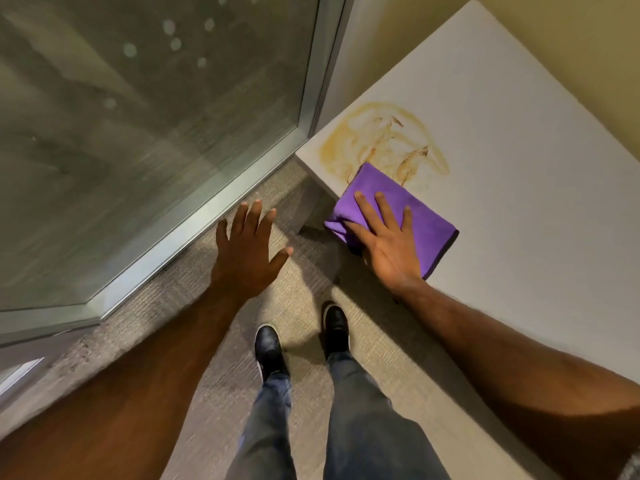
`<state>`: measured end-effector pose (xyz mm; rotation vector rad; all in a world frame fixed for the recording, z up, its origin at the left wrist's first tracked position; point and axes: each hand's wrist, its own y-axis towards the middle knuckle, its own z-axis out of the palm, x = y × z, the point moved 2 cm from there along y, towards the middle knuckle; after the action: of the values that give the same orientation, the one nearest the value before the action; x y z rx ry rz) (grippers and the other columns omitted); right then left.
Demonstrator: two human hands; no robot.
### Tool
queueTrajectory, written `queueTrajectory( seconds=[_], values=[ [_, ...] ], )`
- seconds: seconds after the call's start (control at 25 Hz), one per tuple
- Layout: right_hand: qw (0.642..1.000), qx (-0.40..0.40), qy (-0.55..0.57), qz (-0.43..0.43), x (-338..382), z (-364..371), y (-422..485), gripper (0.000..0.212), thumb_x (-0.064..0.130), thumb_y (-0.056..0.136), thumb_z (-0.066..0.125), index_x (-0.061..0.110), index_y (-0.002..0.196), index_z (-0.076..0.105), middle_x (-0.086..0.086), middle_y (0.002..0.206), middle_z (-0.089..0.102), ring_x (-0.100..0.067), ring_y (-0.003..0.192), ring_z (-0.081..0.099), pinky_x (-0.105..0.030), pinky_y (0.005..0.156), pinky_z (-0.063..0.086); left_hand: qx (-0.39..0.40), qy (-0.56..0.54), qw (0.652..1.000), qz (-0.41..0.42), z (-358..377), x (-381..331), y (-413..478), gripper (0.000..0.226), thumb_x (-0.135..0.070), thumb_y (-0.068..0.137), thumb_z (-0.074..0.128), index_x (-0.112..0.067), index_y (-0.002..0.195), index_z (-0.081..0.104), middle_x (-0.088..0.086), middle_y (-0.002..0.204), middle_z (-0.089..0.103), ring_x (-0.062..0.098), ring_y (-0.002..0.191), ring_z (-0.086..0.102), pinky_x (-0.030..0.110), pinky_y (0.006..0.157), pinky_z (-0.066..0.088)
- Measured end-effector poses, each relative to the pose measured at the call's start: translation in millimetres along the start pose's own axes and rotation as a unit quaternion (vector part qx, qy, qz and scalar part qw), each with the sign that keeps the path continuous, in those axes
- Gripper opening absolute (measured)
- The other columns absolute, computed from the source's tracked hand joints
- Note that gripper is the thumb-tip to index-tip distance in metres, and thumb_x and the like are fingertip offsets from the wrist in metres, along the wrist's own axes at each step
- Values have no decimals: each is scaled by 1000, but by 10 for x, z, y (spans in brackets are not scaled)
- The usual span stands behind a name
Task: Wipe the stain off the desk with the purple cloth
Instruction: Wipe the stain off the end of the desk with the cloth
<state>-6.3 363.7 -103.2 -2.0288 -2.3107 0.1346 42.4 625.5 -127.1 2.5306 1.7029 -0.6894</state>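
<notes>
A folded purple cloth (pixel 420 216) lies on the white desk (pixel 519 161), near its front left corner. My right hand (pixel 388 237) presses flat on the cloth, fingers spread, palm over its near edge. A yellow-brown smeared stain (pixel 377 140) spreads across the desk just beyond the cloth, and the cloth's far corner touches its near edge. My left hand (pixel 247 247) hovers over the carpet to the left of the desk, fingers apart, holding nothing.
A glass panel with a metal frame (pixel 194 216) runs along the left, meeting the desk's far left corner. A beige wall (pixel 588 57) backs the desk. My two dark shoes (pixel 270 348) stand on the grey carpet in front of the desk.
</notes>
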Motion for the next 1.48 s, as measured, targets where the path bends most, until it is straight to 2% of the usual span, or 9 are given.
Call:
queueTrajectory(
  seconds=[0.16,0.36,0.64,0.88,0.96,1.08,1.16,1.32,1.48],
  values=[
    [999,28,21,-8,264,-106,609,59,27,95,55,35,149,34,-2,165,9,-36,151,3,-72,113,5,2,13,1000,1,8,91,-80,76,-65,91,33,-19,152,25,9,164,16,28,151,8,60,116,9],
    [999,1,42,-21,106,-91,103,51,16,99,28,29,147,39,1,163,15,-33,151,12,-64,118,8,0,23,1000,-16,-178,223,-116,77,-66,92,32,-18,152,24,8,164,14,27,151,7,60,116,8],
    [999,48,7,-7,-43,-62,-147,75,8,92,59,35,153,24,2,165,-2,-30,151,-7,-66,117,6,-65,56,996,29,-429,292,-48,75,-62,89,34,-13,146,36,12,161,23,31,149,17,57,115,15],
    [999,38,-2,-15,399,-126,840,65,21,95,60,37,151,31,0,166,1,-34,151,-5,-70,114,5,-70,79,993,49,-383,325,-118,75,-63,90,30,-14,146,36,12,162,19,30,150,15,42,119,-2],
    [999,24,9,-19,471,-139,979,61,20,95,59,36,149,35,1,166,6,-33,151,-1,-68,116,3,-71,80,993,41,-420,363,-126,74,-63,90,32,-14,145,38,12,162,22,31,149,17,47,118,5],
    [998,26,48,-42,377,-194,734,52,17,100,31,28,151,35,2,164,14,-28,152,4,-55,120,-5,-72,91,993,28,-514,386,-125,75,-62,88,34,-13,144,40,13,161,22,31,149,18,55,115,16],
    [994,42,85,-58,214,-195,430,62,20,95,8,27,154,27,4,164,11,-23,152,1,-49,122,-4,-75,97,992,26,-554,379,-87,74,-61,88,35,-13,144,39,13,162,21,31,149,17,55,115,16],
    [992,3,39,-119,-56,-67,85,85,-6,82,54,28,154,24,0,164,10,-28,152,4,-60,120,9,-73,104,992,25,-555,374,-11,75,-62,88,35,-13,145,38,13,161,21,31,148,18,55,115,17],
    [998,-1,20,-57,83,-45,490,87,22,89,66,30,156,11,-10,165,5,-32,152,1,-69,114,11,-65,83,994,9,-447,437,-32,75,-62,89,36,-14,147,35,11,163,18,30,150,15,55,116,14]
  ],
)
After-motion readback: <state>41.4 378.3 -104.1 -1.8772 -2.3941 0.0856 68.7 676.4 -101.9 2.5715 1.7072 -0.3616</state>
